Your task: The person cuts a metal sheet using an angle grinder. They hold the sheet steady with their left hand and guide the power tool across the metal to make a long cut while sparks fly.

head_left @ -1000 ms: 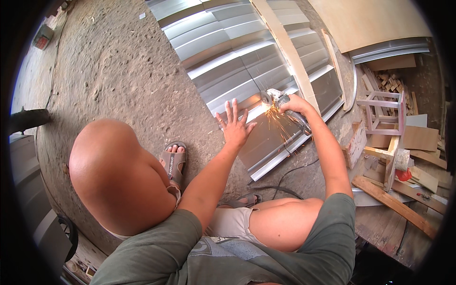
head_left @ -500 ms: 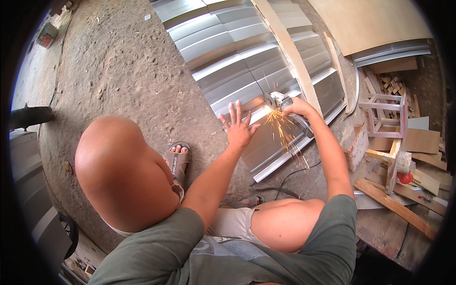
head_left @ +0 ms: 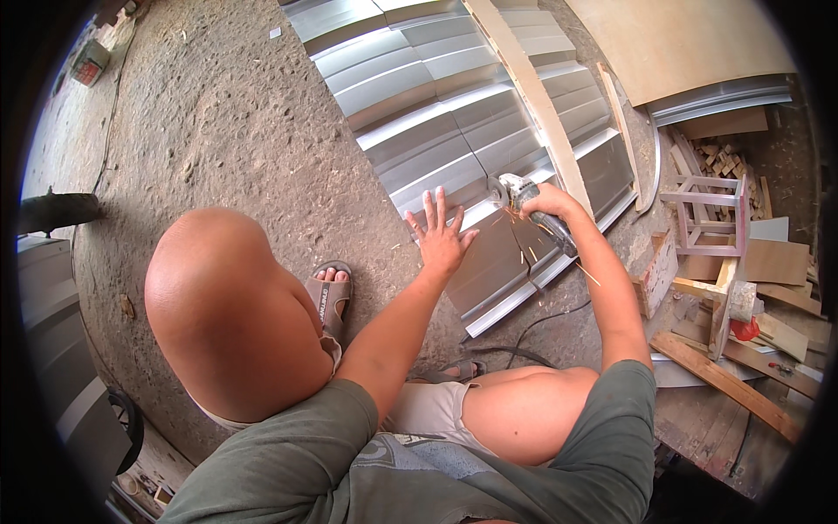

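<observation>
My right hand (head_left: 552, 203) is wrapped round an angle grinder (head_left: 531, 199) with a grey head and dark body. Its disc (head_left: 498, 191) meets a raised rib of a silvery corrugated metal sheet (head_left: 476, 258), and a few orange sparks fly off toward me. A thin dark cut line runs across the sheet on both sides of the disc. To the left of the grinder, my left hand (head_left: 443, 240) lies flat on the sheet near its left edge, fingers spread, holding nothing.
A long wooden board (head_left: 532, 83) lies across the sheets. A dark cord (head_left: 546, 316) trails over the concrete floor (head_left: 209, 113) below the sheet. On the right are a small pinkish frame stool (head_left: 711, 214), scrap wood (head_left: 724, 384) and a large plywood panel (head_left: 681, 44).
The spark spray has shrunk to a few streaks. The grinder has shifted very slightly, and more of the dark cut line shows below it. My left hand stays in place.
</observation>
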Available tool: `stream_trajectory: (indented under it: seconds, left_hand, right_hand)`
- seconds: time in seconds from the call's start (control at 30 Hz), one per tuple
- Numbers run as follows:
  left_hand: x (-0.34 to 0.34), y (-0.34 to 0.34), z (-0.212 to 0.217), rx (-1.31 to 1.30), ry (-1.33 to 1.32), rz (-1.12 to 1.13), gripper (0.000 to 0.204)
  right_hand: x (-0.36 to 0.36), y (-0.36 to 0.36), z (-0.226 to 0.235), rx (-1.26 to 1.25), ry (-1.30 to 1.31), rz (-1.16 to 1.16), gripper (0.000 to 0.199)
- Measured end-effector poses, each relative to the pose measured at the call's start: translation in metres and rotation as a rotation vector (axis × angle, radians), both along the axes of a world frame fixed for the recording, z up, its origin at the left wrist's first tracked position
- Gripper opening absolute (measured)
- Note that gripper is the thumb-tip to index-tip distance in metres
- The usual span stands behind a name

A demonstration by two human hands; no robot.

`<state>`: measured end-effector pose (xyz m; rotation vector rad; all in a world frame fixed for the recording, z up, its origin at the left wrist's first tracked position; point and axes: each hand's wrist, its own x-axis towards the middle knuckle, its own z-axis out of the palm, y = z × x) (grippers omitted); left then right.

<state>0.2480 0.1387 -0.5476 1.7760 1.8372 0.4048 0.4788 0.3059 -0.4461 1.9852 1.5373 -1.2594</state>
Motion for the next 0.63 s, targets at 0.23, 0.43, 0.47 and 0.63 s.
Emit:
stream_trajectory:
  seconds: [0.23,0.43,0.47,0.63]
  left_hand:
    - [0.001,0.001,0.002,0.01,-0.01,0.008,0.066]
    - [0.0,-0.004,-0.002,0.08,-0.007,0.036,0.065]
    - [0.002,-0.004,-0.001,0.087,-0.014,0.032,0.065]
    - [0.001,-0.007,-0.001,0.096,-0.003,0.039,0.065]
  right_hand:
    - [0.005,0.003,-0.001,-0.045,0.015,0.044,0.057]
    - [-0.002,-0.003,0.014,-0.02,0.097,-0.018,0.061]
    - [0.002,-0.004,0.019,-0.019,0.115,-0.047,0.063]
    - [0.009,-0.009,0.05,0.056,0.235,-0.182,0.063]
